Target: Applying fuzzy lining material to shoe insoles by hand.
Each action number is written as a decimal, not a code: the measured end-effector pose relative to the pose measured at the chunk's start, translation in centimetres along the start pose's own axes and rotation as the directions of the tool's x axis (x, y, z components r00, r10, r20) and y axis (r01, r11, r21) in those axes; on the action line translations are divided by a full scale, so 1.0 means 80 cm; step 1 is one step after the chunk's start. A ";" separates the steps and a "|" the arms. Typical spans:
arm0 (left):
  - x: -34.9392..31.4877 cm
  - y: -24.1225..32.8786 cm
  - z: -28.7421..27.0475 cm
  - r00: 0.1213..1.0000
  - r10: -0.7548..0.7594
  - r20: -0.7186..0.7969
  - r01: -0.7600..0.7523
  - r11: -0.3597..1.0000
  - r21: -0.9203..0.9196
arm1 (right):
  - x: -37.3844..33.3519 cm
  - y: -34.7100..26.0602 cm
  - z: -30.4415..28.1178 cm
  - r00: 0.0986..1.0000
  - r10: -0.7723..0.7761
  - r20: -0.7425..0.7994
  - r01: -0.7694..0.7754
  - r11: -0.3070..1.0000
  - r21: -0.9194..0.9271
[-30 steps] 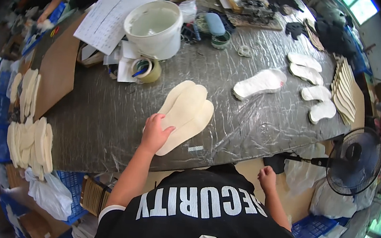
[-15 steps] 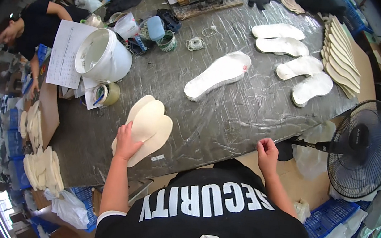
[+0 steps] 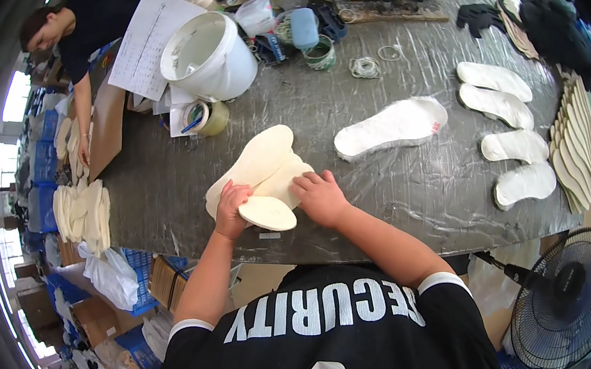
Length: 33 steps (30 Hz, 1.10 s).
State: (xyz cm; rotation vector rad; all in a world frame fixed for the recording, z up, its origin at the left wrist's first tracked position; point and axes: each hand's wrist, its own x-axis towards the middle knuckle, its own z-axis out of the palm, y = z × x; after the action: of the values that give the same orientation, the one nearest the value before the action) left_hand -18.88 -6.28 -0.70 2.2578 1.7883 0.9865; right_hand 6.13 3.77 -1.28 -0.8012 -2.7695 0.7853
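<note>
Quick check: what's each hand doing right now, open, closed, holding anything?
Left hand: closed on the stack of cream foam insole cut-outs.
Right hand: open, flat on the same stack.

A single head-worn fisheye view looks steeply down from above the person's own shoulders, close over the near edge of the bench [image 3: 383, 188]. It faces forward across the bench toward its far side at the top of the picture. The person's chest fills the lower edge, and straight edges bow toward the dark circular rim. A fan [image 3: 565, 299] sits low at right.
</note>
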 end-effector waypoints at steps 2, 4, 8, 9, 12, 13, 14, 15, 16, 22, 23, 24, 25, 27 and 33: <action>-0.011 -0.017 -0.018 0.975 -0.213 -0.068 0.205 0.973 -0.104 | 0.003 -0.004 0.007 1.000 -0.024 0.005 0.025 0.997 -0.070; 0.019 0.011 -0.048 0.560 -0.824 -0.085 0.773 0.556 -0.304 | -0.001 0.001 0.011 1.000 -0.004 -0.007 0.003 0.989 -0.145; -0.061 -0.092 -0.125 0.224 -0.937 -0.270 0.060 0.289 -0.955 | 0.007 -0.015 0.009 0.997 0.065 -0.051 -0.069 0.995 -0.075; -0.064 -0.097 -0.143 0.124 -0.953 -0.275 0.062 0.284 -0.957 | 0.006 -0.010 0.017 0.997 0.064 -0.044 -0.068 0.994 -0.082; -0.084 -0.088 -0.191 0.147 -0.940 -0.307 0.164 0.329 -0.930 | 0.011 -0.006 0.033 0.935 0.177 -0.308 -0.120 0.974 0.194; -0.088 -0.080 -0.203 0.206 -0.938 -0.279 0.187 0.318 -0.930 | 0.013 -0.006 0.035 0.939 0.165 -0.302 -0.110 0.975 0.192; -0.088 -0.071 -0.208 0.255 -0.930 -0.267 0.285 0.336 -0.898 | 0.015 -0.006 0.038 0.900 0.227 -0.371 -0.130 0.954 0.268; -0.079 -0.054 -0.207 0.245 -0.930 -0.272 0.282 0.337 -0.898 | 0.016 -0.005 0.038 0.853 0.294 -0.432 -0.145 0.927 0.345; -0.066 -0.035 -0.202 0.349 -0.921 -0.177 0.297 0.287 -0.911 | 0.017 -0.003 0.035 0.841 0.244 -0.482 -0.063 0.930 0.361; -0.018 0.057 -0.117 0.637 -0.674 0.373 0.754 0.447 -0.481 | -0.003 -0.025 0.023 0.932 0.322 -0.164 -0.021 0.500 0.866; -0.006 0.074 -0.099 0.634 -0.601 0.486 0.759 0.603 -0.245 | -0.006 -0.033 0.012 0.952 0.294 -0.086 0.021 0.218 0.976; 0.002 0.089 -0.071 0.764 -0.459 0.453 0.580 0.796 -0.171 | -0.011 -0.035 0.009 0.965 0.253 -0.067 0.052 0.063 0.997; 0.009 0.104 -0.049 0.852 -0.288 0.436 0.357 0.930 -0.083 | -0.015 -0.048 0.003 0.947 0.300 -0.115 0.149 -0.090 0.985; 0.013 0.134 -0.015 0.859 -0.242 0.452 0.365 0.908 -0.208 | -0.030 -0.049 -0.018 0.915 0.400 0.062 0.013 -0.182 0.983; 0.000 0.130 0.025 0.649 -0.316 0.692 0.761 0.236 -0.605 | -0.073 -0.008 -0.030 0.945 0.325 0.025 0.085 -0.321 0.943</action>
State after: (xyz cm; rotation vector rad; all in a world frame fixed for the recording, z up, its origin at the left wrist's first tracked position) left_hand -9.09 -8.85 2.45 0.8987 1.2080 0.8165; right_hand 11.42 1.24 1.07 -0.5725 -0.7159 2.2489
